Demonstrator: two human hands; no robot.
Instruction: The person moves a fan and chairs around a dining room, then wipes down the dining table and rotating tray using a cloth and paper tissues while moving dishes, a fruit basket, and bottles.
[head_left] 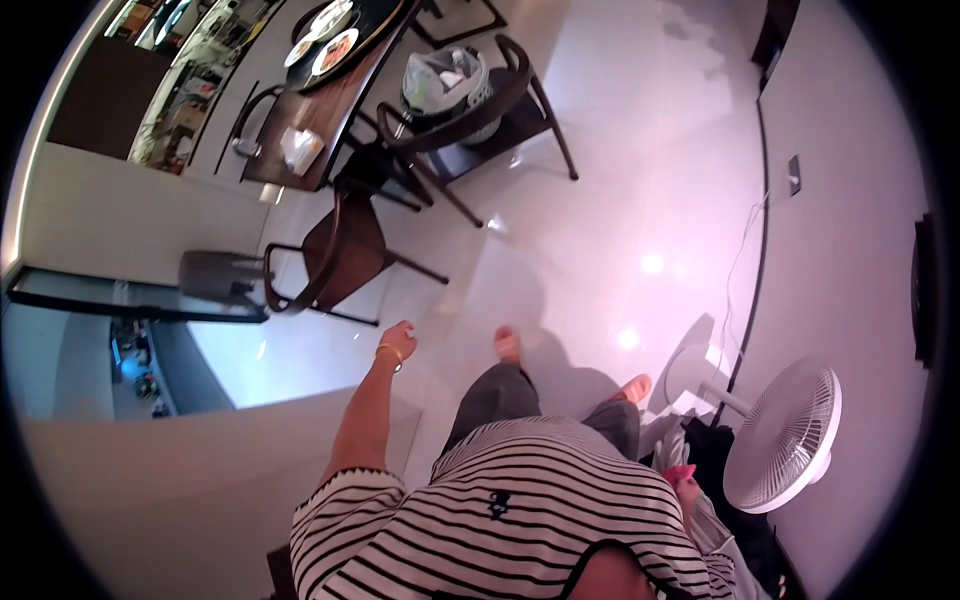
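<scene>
My left hand point(398, 341) hangs out over the floor, a yellowish band around its wrist. Its fingers are curled in, and what they hold, if anything, is too small to make out. Low at my right side, my right hand point(687, 489) is partly hidden by my striped shirt point(540, 470). A bright pink item point(680, 472) shows at its fingers; its kind is unclear. Light grey cloth point(708, 525) hangs beside this hand, with dark cloth point(708, 445) behind it.
A white fan point(785, 437) stands close on my right by the wall. Ahead to the left are a wooden chair point(345, 245), another chair bearing a bag-lined basket point(445, 85), and a dining table point(345, 95) with plates. A low wall point(220, 455) runs along my left.
</scene>
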